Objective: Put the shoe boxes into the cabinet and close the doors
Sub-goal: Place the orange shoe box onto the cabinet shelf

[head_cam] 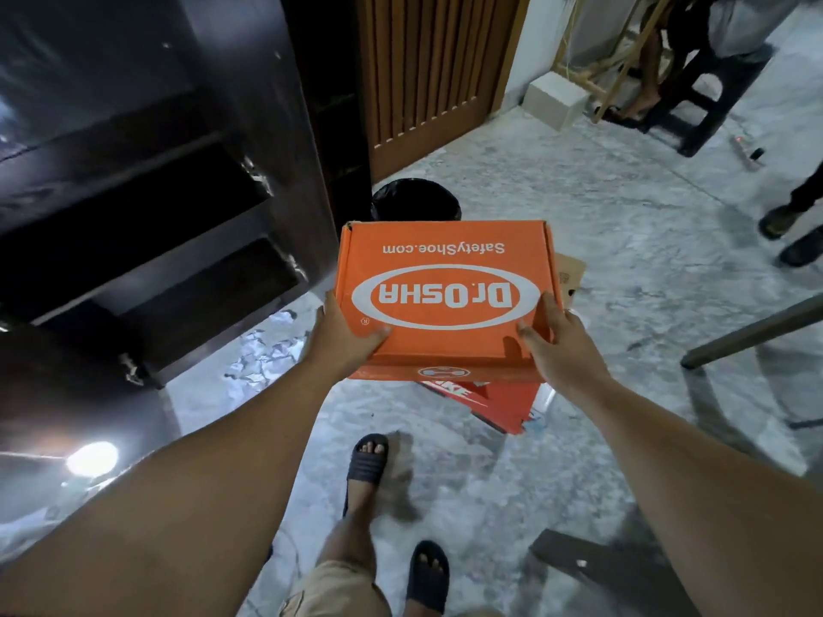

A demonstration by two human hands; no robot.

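Head: orange shoe box (pixel 445 300) between hands (pixel 343 336)

Orange shoe box (pixel 445 300), frame centre: lid reads "SafetyShoe.com" and, in a white oval, "Dr.OSHA", both upside down to the camera, small "®" by the oval. Small oval logo on its near side, unreadable. Red box (pixel 499 403) underneath, lower centre: partial white letters, cannot make out.

One head-worn camera looks steeply down, close over the floor (pixel 512 180).
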